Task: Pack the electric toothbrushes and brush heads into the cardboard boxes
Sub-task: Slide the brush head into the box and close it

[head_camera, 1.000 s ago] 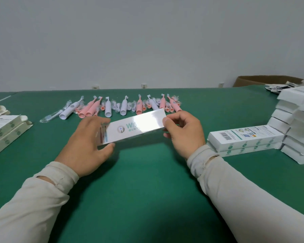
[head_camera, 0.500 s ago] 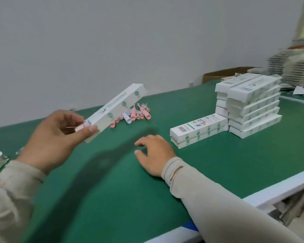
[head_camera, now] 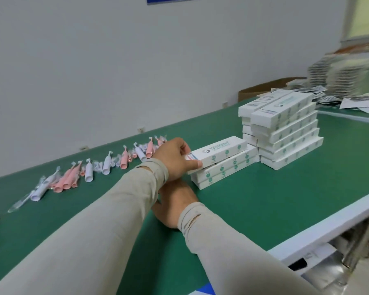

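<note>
Right now I have the left hand point(head_camera: 175, 158) crossing over to the middle of the frame, its fingers point(head_camera: 184, 148) curled over the near end of a white toothbrush box point(head_camera: 219, 150) with the thumb pinching the lower edge. That box lies on top of a short pile of boxes point(head_camera: 224, 170) on the green counter point(head_camera: 254, 209), just beside the tall stack of packed boxes point(head_camera: 285, 133) at centre right.

To do this step well, I would judge it best to square the box's long edges with the two beneath it before letting go, sliding it toward the tall stack until its far end lines up (a skewed box will make later ones lean), and to release by opening the thumb first so the box does not drag back.

My right hand point(head_camera: 173, 204) lies low on the counter beneath the left sleeve; its fingers are hidden, so I cannot tell whether they are spread or curled, though it appears to hold nothing.

Unpacked pink and white electric toothbrushes point(head_camera: 107, 165) with small wrapped brush heads point(head_camera: 97, 166) lie in a row at centre left, so I judge plenty of packing remains.
</note>
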